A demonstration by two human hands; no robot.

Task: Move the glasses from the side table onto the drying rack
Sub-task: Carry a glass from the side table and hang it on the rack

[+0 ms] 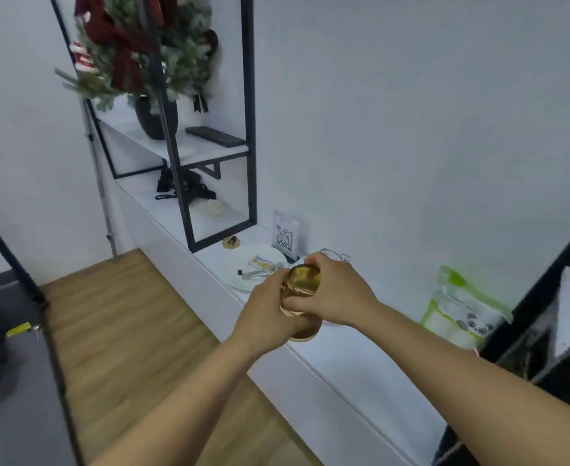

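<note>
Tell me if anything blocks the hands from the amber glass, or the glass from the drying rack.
Nothing separates them: the left hand and right hand both grip the amber glass above the side table. No drying rack is recognisable in this view, so that path cannot be judged.

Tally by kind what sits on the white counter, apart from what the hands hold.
Plate: 1
QR sign: 1
Green bag: 1
Small gold dish: 1
Total: 4, leaving out an unclear wire thing behind the right hand.
</note>
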